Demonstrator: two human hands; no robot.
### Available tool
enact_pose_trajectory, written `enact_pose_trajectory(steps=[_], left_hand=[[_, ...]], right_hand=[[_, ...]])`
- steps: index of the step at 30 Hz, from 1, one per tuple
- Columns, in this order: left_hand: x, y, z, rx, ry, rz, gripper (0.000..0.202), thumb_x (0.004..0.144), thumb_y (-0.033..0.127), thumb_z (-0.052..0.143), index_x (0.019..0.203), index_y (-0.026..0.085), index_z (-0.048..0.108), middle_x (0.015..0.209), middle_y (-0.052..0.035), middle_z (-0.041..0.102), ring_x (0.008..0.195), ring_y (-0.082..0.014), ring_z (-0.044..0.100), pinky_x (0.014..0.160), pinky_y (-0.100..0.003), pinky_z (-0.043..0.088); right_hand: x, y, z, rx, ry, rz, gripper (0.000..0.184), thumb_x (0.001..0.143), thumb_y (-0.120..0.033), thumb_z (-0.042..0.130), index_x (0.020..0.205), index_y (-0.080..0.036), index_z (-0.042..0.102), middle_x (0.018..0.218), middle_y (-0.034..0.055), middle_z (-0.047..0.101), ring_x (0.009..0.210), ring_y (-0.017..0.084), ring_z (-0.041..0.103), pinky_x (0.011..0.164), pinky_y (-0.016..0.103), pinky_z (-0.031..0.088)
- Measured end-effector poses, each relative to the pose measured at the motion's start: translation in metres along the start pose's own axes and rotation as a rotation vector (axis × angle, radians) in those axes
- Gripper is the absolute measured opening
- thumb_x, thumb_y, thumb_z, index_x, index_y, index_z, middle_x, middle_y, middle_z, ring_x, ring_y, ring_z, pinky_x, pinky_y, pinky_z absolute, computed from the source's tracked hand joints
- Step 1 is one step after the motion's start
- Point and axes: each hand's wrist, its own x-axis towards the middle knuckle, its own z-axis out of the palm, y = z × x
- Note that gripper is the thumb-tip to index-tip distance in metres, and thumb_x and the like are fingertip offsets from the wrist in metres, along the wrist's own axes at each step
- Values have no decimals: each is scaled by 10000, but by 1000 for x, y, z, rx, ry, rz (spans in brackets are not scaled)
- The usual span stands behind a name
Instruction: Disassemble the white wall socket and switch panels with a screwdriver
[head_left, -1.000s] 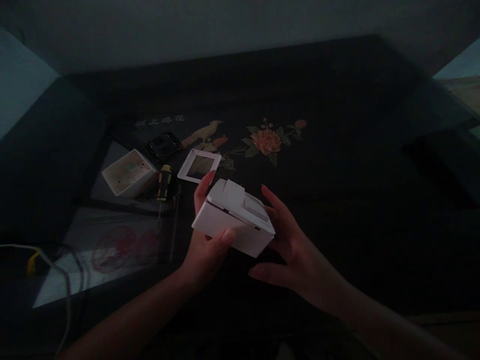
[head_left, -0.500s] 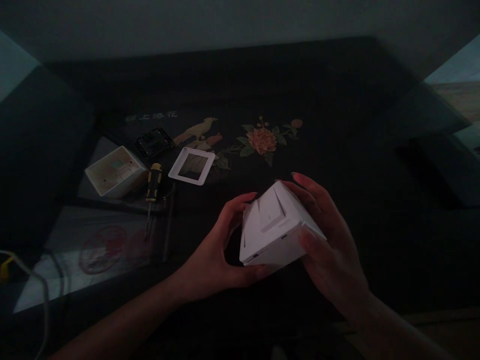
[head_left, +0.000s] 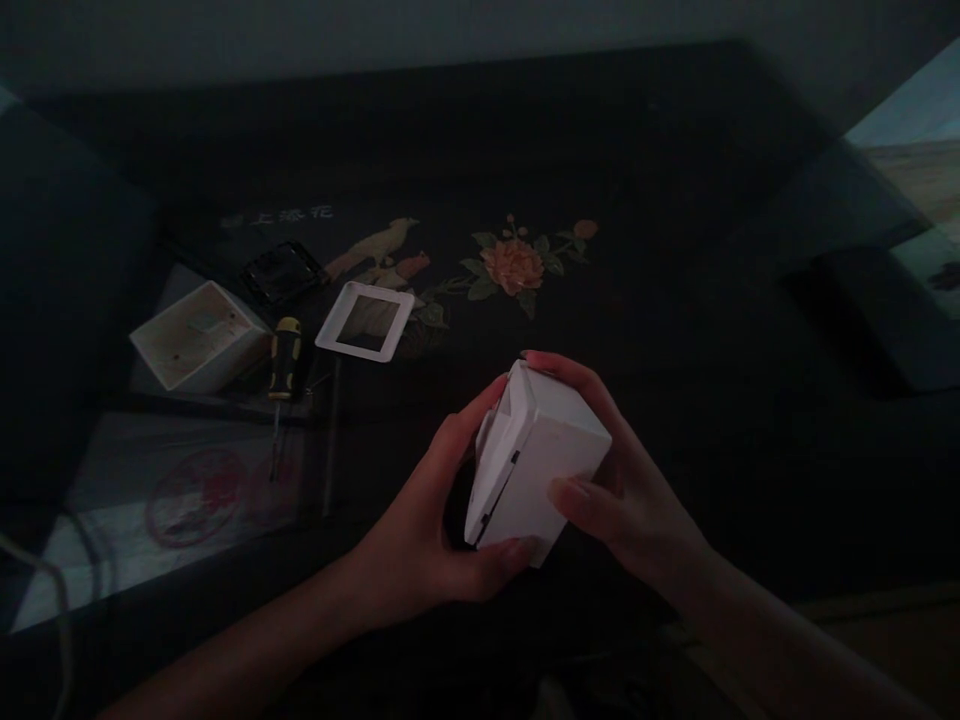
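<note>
A white wall switch on a deep box (head_left: 559, 435) is held up between both hands, tilted so that its side faces me and its rocker face points left. My left hand (head_left: 442, 530) grips the faceplate end, thumb on the lower side and fingers at the upper edge. My right hand (head_left: 615, 490) wraps round the back of the box, with the thumb pressed on the near side and a finger along the top. Small dark slots and a thin dark gap show where the faceplate meets the box.
On the dark tabletop with inlaid flowers (head_left: 514, 265) lie a white square frame (head_left: 326, 335), a black mounting frame (head_left: 281, 272), another white box (head_left: 196, 335) and a yellow-black screwdriver (head_left: 285, 360). A pale cable (head_left: 60, 600) runs at lower left. A dark block (head_left: 885, 320) is at the right.
Both hands have turned the switch, so its rocker face has swung left and its side now shows. My right thumb sits further back on the box. The view has shifted slightly.
</note>
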Motion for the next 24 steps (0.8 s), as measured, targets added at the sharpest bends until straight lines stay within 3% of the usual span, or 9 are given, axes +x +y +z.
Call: enact_pose_trajectory(steps=[5, 10, 19, 24], left_hand=[[-1, -1, 2, 33, -17, -13, 1002, 751, 484, 800, 1556, 395, 209, 1554, -82, 398, 1366, -406, 448, 1162, -650, 327], [-2, -1, 4, 58, -20, -6, 980, 772, 494, 777, 1559, 389, 203, 1534, -99, 417, 1356, -415, 459, 1115, -641, 401], [-3, -8, 4, 94, -47, 68, 1013, 771, 431, 789, 1558, 364, 155, 1549, -110, 372, 1374, -393, 421, 1150, -625, 348], [-4, -7, 4, 133, -50, 47, 1026, 777, 443, 792, 1557, 392, 128, 1565, -85, 335, 1400, -383, 372, 1163, -625, 311]], right_hand=[[-2, -4, 0, -63, -9, -20, 676, 838, -498, 711, 1389, -329, 357, 1145, 48, 674, 943, 218, 710, 673, 304, 628], [-2, -5, 0, -83, 43, -24, 571, 811, -341, 745, 1298, -308, 449, 1052, 20, 654, 879, 183, 697, 641, 255, 607], [0, -8, -1, -34, -5, 17, 628, 771, -356, 784, 1290, -310, 432, 1023, 16, 653, 856, 180, 687, 634, 254, 592], [1, -10, 2, 20, 57, 36, 612, 692, -281, 825, 1213, -293, 503, 994, 2, 655, 824, 156, 662, 650, 237, 573]])
